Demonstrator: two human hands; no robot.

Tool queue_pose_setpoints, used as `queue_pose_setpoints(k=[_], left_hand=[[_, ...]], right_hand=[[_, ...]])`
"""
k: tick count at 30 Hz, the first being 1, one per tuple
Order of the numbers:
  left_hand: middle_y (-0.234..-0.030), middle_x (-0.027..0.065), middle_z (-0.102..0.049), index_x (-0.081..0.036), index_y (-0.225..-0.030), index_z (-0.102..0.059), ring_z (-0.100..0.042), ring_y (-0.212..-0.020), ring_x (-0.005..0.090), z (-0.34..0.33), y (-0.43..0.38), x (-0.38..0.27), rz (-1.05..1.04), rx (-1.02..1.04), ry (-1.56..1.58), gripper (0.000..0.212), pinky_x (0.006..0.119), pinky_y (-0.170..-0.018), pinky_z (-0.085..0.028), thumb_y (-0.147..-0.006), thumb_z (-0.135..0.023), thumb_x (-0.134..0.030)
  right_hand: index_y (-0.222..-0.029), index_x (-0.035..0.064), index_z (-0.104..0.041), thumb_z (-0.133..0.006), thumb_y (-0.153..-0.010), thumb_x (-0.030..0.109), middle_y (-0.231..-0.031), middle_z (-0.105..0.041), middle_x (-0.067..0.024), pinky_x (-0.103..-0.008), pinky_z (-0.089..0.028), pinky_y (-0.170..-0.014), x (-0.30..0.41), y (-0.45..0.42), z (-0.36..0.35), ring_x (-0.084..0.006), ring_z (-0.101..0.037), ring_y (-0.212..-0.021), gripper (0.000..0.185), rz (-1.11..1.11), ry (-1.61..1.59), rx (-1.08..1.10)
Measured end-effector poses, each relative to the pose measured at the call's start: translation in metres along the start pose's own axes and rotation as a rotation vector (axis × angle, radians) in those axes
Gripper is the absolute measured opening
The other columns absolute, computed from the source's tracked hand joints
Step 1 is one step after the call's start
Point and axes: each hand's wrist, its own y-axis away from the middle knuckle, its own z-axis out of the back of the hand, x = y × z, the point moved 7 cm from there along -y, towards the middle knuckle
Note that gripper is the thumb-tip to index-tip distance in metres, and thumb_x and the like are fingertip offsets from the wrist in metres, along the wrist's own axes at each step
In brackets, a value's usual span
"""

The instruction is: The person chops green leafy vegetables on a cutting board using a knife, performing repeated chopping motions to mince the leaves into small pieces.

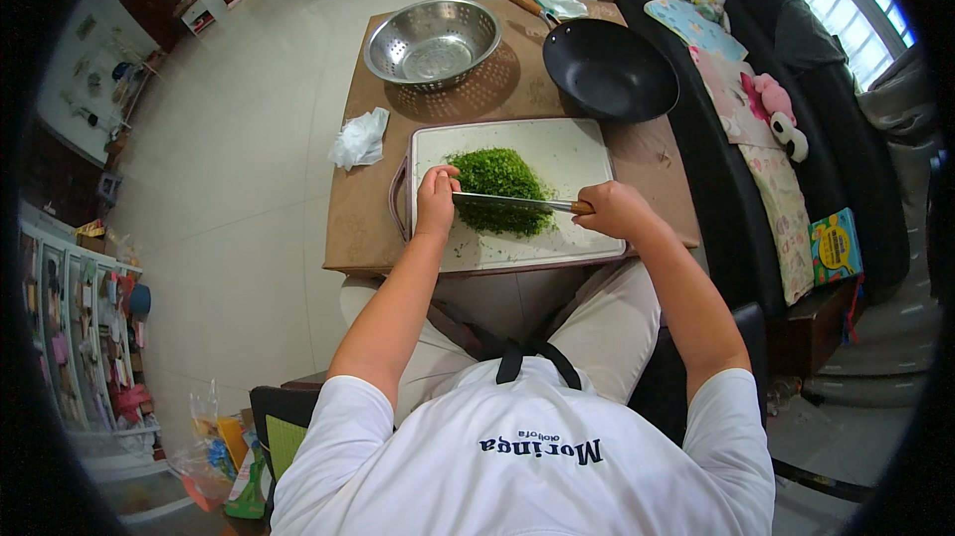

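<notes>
My right hand (613,209) is closed around the wooden handle of a kitchen knife (503,200). Its blade points left, across a pile of finely chopped green herbs or leafy greens (496,174). At the blade's far end is my left hand (437,197), with its fingers partly curled beside the pile's left edge. Whether those fingers pinch the blade or only rest against it is unclear. Beneath it all lies a white cutting board (578,156) with a brownish rim and a side handle. Small green bits are scattered on its surface around the pile.
Behind the board stand a perforated steel colander (433,44) and a black wok (612,70) with a wooden handle. A crumpled white plastic bag (359,138) lies at the left edge of the brown-covered table (358,230). A black sofa (828,141) runs along the right.
</notes>
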Motion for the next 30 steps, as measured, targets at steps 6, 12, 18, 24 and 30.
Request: queue_pose_setpoints(k=[6,12,18,24,30], left_hand=[[-0.074,0.0010,-0.050,-0.002,-0.095,-0.053,-0.045,-0.067,0.0086,-0.016,0.005,-0.013,-0.126,0.075,-0.087,0.022,0.023,-0.064,-0.038,-0.097,-0.036,-0.015],[-0.075,0.0021,-0.051,-0.001,-0.096,-0.054,-0.045,-0.067,0.0092,-0.011,0.004,-0.007,-0.149,0.066,-0.044,0.022,0.023,-0.064,-0.040,-0.097,-0.036,-0.014],[-0.072,0.0013,-0.050,-0.001,-0.096,-0.057,-0.045,-0.066,0.0091,-0.006,-0.006,-0.021,-0.141,0.005,-0.051,0.024,0.024,-0.062,-0.038,-0.097,-0.037,-0.015],[-0.070,0.0001,-0.051,-0.004,-0.095,-0.059,-0.045,-0.066,0.0090,-0.004,-0.016,-0.032,-0.026,-0.045,-0.058,0.026,0.023,-0.064,-0.036,-0.096,-0.036,-0.017],[-0.072,0.0007,-0.051,-0.003,-0.094,-0.056,-0.045,-0.066,0.0091,-0.009,-0.024,-0.003,-0.058,0.024,-0.050,0.023,0.023,-0.063,-0.037,-0.096,-0.037,-0.016]], right_hand=[[-0.081,0.0095,-0.065,-0.065,-0.075,0.032,-0.077,-0.065,-0.0141,-0.0434,-0.050,-0.067,-0.023,0.010,-0.040,-0.0339,-0.062,-0.074,0.024,-0.047,-0.132,-0.049],[-0.080,0.0097,-0.065,-0.067,-0.073,0.032,-0.075,-0.065,-0.0145,-0.0441,-0.049,-0.066,-0.023,0.012,-0.045,-0.0348,-0.062,-0.072,0.023,-0.035,-0.146,-0.117],[-0.081,0.0097,-0.065,-0.067,-0.072,0.030,-0.076,-0.065,-0.0142,-0.0439,-0.050,-0.066,-0.008,0.009,-0.007,-0.0341,-0.062,-0.073,0.022,0.038,-0.095,-0.123],[-0.083,0.0097,-0.066,-0.068,-0.072,0.030,-0.078,-0.065,-0.0136,-0.0429,-0.050,-0.069,0.009,-0.007,0.032,-0.0331,-0.062,-0.075,0.023,0.007,-0.011,-0.049],[-0.084,0.0099,-0.066,-0.066,-0.073,0.030,-0.083,-0.066,-0.0136,-0.0427,-0.049,-0.071,-0.016,-0.023,-0.011,-0.0321,-0.062,-0.080,0.023,-0.028,-0.026,0.067]])
